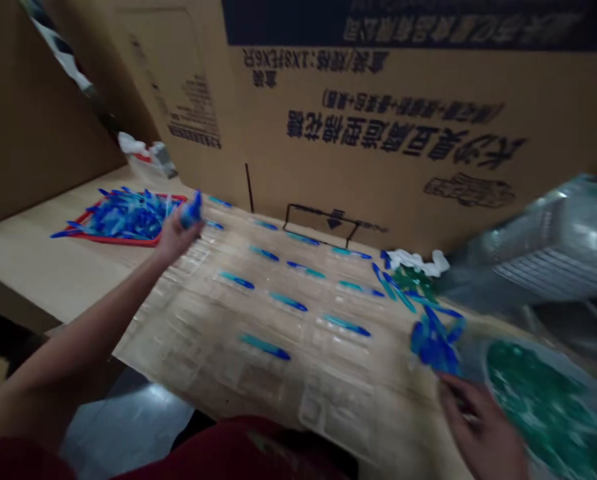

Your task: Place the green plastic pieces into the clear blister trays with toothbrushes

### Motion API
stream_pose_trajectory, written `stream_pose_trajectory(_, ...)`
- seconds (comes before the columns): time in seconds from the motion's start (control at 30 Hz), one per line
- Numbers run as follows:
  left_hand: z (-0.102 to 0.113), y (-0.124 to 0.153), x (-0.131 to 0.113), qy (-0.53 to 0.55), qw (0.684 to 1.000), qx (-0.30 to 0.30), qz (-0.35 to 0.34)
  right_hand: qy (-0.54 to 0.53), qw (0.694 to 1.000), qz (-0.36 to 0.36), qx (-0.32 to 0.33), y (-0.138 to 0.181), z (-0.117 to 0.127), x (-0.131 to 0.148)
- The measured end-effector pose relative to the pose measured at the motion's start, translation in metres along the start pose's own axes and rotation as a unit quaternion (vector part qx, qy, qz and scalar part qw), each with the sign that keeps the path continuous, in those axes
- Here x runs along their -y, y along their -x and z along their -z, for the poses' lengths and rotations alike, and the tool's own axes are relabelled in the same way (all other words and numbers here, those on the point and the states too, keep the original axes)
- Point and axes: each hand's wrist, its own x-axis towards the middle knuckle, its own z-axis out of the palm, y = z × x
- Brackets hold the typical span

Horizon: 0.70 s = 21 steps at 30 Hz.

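My left hand (175, 233) is closed round several blue pen-shaped sticks (192, 210), beside a red basket (103, 238) heaped with more of them. My right hand (481, 420) is over the table's right side, just below a loose pile of blue pieces (435, 343). Motion blurs its fingers, so what they hold, if anything, does not show. Clear plastic trays (335, 410) lie in rows between my hands. Single blue-and-teal sticks (264, 347) rest in several compartments, mostly in the far and middle rows.
A large cardboard box (378, 173) walls off the back. At right stand a tub of green pieces (543, 400) and a shiny plastic bag (543, 240). White and green bits (418, 270) lie near the box. A small container (151, 160) stands behind the basket.
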Motion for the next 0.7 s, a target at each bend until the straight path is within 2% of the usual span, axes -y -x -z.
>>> stream_pose_trajectory(0.03,-0.017,0.035,-0.007,0.022,0.997,0.076,-0.001,-0.078,0.995,-0.032,0.045,0.009,-0.01,0.011)
stream_pose_trajectory(0.07,-0.034,0.074,-0.013,0.074,0.972,0.223,0.015,-0.172,0.979,-0.062,0.088,0.017,-0.023,0.025)
stream_pose_trajectory(0.1,-0.049,0.115,-0.018,0.126,0.927,0.352,0.032,-0.255,0.951,-0.089,0.148,0.026,-0.037,0.041)
stream_pose_trajectory(0.13,-0.063,0.154,-0.022,0.17,0.875,0.451,0.049,-0.325,0.917,-0.106,0.205,0.034,-0.051,0.058)
stream_pose_trajectory(0.17,-0.075,0.19,-0.025,0.202,0.818,0.534,0.064,-0.377,0.883,-0.118,0.254,0.042,-0.064,0.073)
stream_pose_trajectory(0.2,-0.084,0.219,-0.028,0.232,0.776,0.581,0.078,-0.415,0.856,-0.129,0.281,0.051,-0.074,0.085)
stream_pose_trajectory(0.27,-0.095,0.256,-0.033,0.292,0.729,0.606,0.13,-0.469,0.82,-0.159,0.286,0.064,-0.087,0.098)
stream_pose_trajectory(0.3,-0.097,0.263,-0.035,0.31,0.718,0.603,0.159,-0.49,0.808,-0.182,0.27,0.068,-0.089,0.099)
stream_pose_trajectory(0.37,-0.097,0.264,-0.038,0.321,0.717,0.581,0.212,-0.529,0.787,-0.228,0.219,0.069,-0.085,0.09)
stream_pose_trajectory(0.43,-0.094,0.255,-0.037,0.313,0.735,0.552,0.237,-0.558,0.776,-0.256,0.147,0.061,-0.072,0.074)
stream_pose_trajectory(0.5,-0.09,0.247,-0.032,0.291,0.773,0.514,0.232,-0.563,0.786,-0.251,0.055,0.049,-0.058,0.057)
stream_pose_trajectory(0.57,-0.089,0.243,-0.024,0.261,0.812,0.475,0.216,-0.531,0.815,-0.232,-0.019,0.036,-0.05,0.045)
stream_pose_trajectory(0.63,-0.091,0.244,-0.017,0.236,0.835,0.45,0.21,-0.484,0.848,-0.214,-0.034,0.03,-0.052,0.038)
stream_pose_trajectory(0.7,-0.093,0.246,-0.011,0.229,0.837,0.45,0.211,-0.441,0.875,-0.201,0.005,0.03,-0.062,0.036)
